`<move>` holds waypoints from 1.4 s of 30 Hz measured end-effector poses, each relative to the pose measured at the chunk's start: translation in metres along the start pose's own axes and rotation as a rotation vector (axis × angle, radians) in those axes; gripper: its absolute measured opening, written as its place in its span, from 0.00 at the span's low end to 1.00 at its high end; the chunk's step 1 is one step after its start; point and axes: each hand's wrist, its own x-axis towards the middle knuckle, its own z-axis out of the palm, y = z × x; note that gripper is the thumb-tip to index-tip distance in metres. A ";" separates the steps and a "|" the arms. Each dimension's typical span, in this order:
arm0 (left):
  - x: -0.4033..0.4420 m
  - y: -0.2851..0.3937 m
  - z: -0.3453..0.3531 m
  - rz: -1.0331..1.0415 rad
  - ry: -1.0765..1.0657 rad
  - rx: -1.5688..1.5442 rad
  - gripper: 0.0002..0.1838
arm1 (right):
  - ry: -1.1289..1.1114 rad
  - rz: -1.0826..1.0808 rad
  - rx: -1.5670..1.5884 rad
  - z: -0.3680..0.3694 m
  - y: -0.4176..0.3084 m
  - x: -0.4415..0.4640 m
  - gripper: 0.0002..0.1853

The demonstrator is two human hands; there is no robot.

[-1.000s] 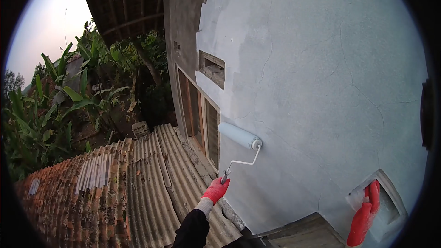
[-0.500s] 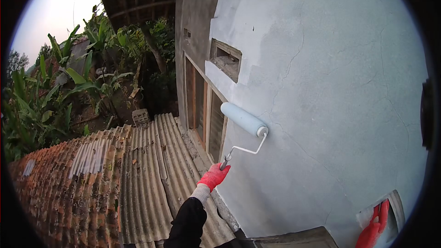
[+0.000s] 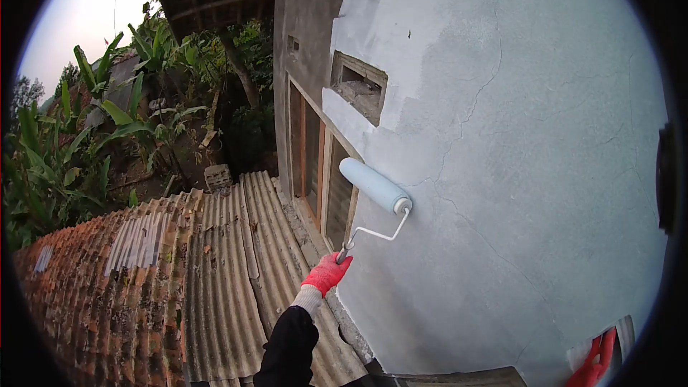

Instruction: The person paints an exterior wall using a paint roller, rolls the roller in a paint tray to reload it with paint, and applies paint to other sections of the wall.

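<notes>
In a red glove with a white knit cuff, my left hand (image 3: pixel 327 274) is wrapped round the handle of a paint roller (image 3: pixel 374 185). The pale blue sleeve of the roller lies against the wall (image 3: pixel 487 172), below a vent opening (image 3: pixel 360 87) and beside the window frame. Its bent white wire frame runs back to my fist. At the lower right, my right hand (image 3: pixel 596 360), gloved in red too, has its fingers hooked at the edge of a small wall opening (image 3: pixel 626 335). Part of that hand is cut off by the view's edge.
Below on the left lie corrugated roof sheets (image 3: pixel 222 301) and red roof tiles (image 3: pixel 93 294). A wooden window frame (image 3: pixel 319 165) is set into the wall left of the roller. Banana plants (image 3: pixel 107 115) grow beyond the roof. A dark object (image 3: pixel 666 179) stands at the right edge.
My left hand and the roller have shifted slightly left and down. The vent and my right hand sit further right in view, as the camera has turned a little.
</notes>
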 end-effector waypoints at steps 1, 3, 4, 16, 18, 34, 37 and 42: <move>-0.004 -0.016 0.006 -0.003 0.002 0.005 0.20 | 0.007 0.022 0.015 -0.001 -0.001 0.000 0.31; -0.004 -0.036 0.009 0.041 0.050 -0.036 0.20 | -0.063 -0.050 -0.238 -0.006 -0.001 0.000 0.32; -0.007 -0.021 -0.002 0.039 0.053 -0.036 0.20 | -0.065 -0.051 -0.235 -0.002 -0.005 0.001 0.32; 0.083 0.106 -0.093 0.115 0.086 -0.059 0.22 | 0.081 0.108 0.020 0.002 -0.006 0.000 0.34; 0.095 0.072 -0.070 0.214 0.153 -0.058 0.22 | 0.006 0.083 -0.259 -0.004 -0.004 -0.001 0.33; 0.113 0.060 -0.078 0.172 0.162 -0.032 0.21 | 0.159 -0.024 -1.003 0.009 -0.008 0.002 0.22; 0.108 0.014 -0.054 0.124 0.115 0.008 0.20 | 0.070 -0.213 -1.085 0.008 -0.007 0.000 0.20; 0.094 -0.028 -0.047 0.107 0.156 -0.026 0.20 | 0.090 -0.127 -0.624 -0.003 0.009 -0.005 0.18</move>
